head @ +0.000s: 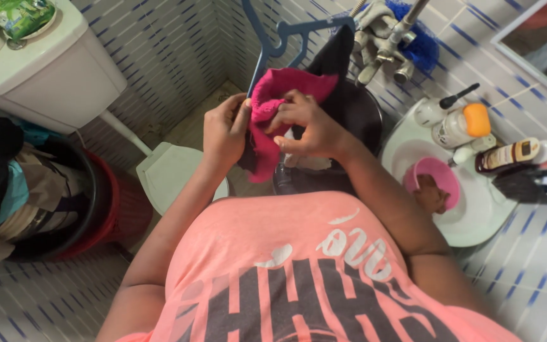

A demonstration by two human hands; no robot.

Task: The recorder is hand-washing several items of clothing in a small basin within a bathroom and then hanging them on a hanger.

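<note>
A bright pink cloth is bunched between both hands in front of my chest. My left hand grips its left side, with a darker piece of fabric hanging under the fingers. My right hand pinches the cloth from the right, thumb on top. A blue plastic hanger rises just behind the cloth, with a black garment draped beside it. Below the hands stands a dark bucket.
A white toilet and its cistern are at the left, beside a red-and-black tub of clothes. A white basin at the right holds a pink cup, with bottles round its rim. Metal taps hang above the bucket.
</note>
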